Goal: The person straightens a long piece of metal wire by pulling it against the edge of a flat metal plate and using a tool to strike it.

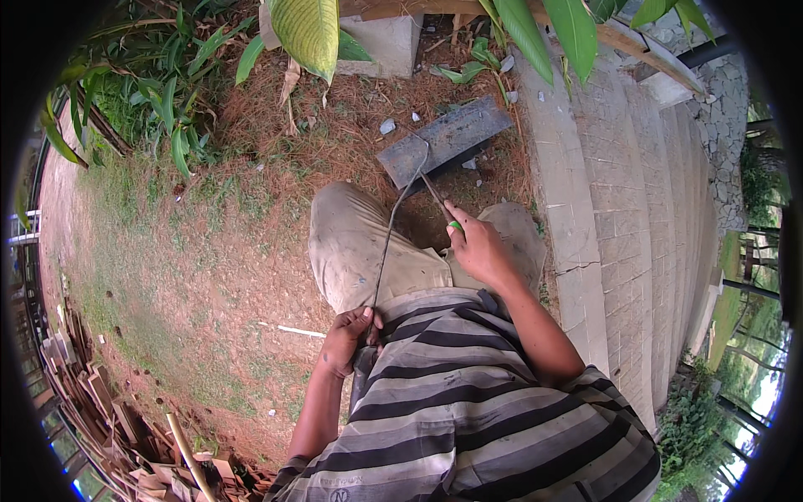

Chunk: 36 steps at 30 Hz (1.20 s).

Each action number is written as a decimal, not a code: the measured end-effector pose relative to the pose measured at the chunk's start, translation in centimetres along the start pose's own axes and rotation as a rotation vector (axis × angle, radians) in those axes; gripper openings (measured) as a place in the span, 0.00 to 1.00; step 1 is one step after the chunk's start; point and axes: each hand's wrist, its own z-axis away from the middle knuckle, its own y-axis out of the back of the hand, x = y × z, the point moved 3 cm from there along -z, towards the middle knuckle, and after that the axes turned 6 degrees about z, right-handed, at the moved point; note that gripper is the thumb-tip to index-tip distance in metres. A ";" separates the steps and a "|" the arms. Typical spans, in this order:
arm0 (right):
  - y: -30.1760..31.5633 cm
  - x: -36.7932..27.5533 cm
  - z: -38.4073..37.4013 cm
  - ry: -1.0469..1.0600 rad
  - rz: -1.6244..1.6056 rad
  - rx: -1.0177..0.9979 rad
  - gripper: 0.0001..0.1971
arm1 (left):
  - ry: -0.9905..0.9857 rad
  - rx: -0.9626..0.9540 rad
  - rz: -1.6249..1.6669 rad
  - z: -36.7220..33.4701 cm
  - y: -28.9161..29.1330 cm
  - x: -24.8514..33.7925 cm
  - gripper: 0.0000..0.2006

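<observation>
My left hand [345,341] is closed round the lower part of a long thin dark metal rod [386,243], near my left hip. The rod runs up past my left thigh and curves into a hook at its far end, over a dark rectangular slab [456,138]. My right hand [481,249] grips a short slim dark stick-like tool [437,195] whose tip meets the rod near the slab's front edge; its exact kind is unclear. A bright green band [454,226] shows at the fingers. Just below my left hand is a dark tube-like piece [362,376], partly hidden.
Concrete steps [623,217] rise on the right. A pale concrete block [381,46] stands beyond the slab, with broad leaves [305,33] hanging in front. Wood scraps [117,418] are heaped at lower left, and a white stick [301,331] lies on the ground beside my left hand.
</observation>
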 end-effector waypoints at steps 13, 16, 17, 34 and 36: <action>-0.4 0.9 -3.9 0.110 0.051 0.038 0.23 | -0.002 0.022 -0.049 -0.9 0.3 -1.4 0.18; -1.8 2.1 -3.6 0.131 0.081 0.075 0.22 | 0.029 0.036 -0.013 -0.6 0.2 -1.4 0.18; -2.1 2.8 -3.6 0.110 0.066 0.083 0.23 | 0.038 0.040 0.002 -0.6 0.1 -1.5 0.18; 3.3 2.3 -3.8 0.431 0.149 0.506 0.18 | 0.057 0.075 -0.015 -0.4 -0.3 -1.6 0.20; 3.0 0.5 -4.4 0.446 -0.024 0.538 0.14 | 0.055 0.060 -0.012 -0.2 0.2 -1.6 0.20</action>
